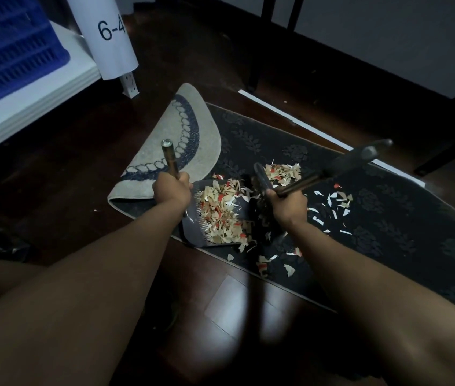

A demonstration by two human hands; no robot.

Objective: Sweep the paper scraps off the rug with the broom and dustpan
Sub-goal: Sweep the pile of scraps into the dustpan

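While the head view looks down over both forearms, the left hand [171, 189] is curled round the metal handle [170, 160] of the dustpan [215, 215], which sits on the near edge of the dark patterned rug [374, 218] with its mouth turned toward the broom; the right hand [287, 203] grips the broom shaft [301, 182] low down, close to the broom head [262, 181], which stands just beside the pan's open side; paper scraps [220, 204] already fill much of the pan, a second heap [282, 169] lies on the rug behind the broom head, and looser scraps [332, 201] are scattered to the right and along the rug's near edge, a few of them just at the wooden floor [234, 302]; the rug's left end is folded over, showing its pale underside [176, 135]; a white shelf [34, 101] with a blue crate [6, 51] stands at far left. The scraps look feather-light and likely to flutter or cling to the pile, so short, low strokes should suit them; the rug is soft and could ruck, so the pan probably wants pressing flat; both tools seem light and stiff, best held low on their handles as now.
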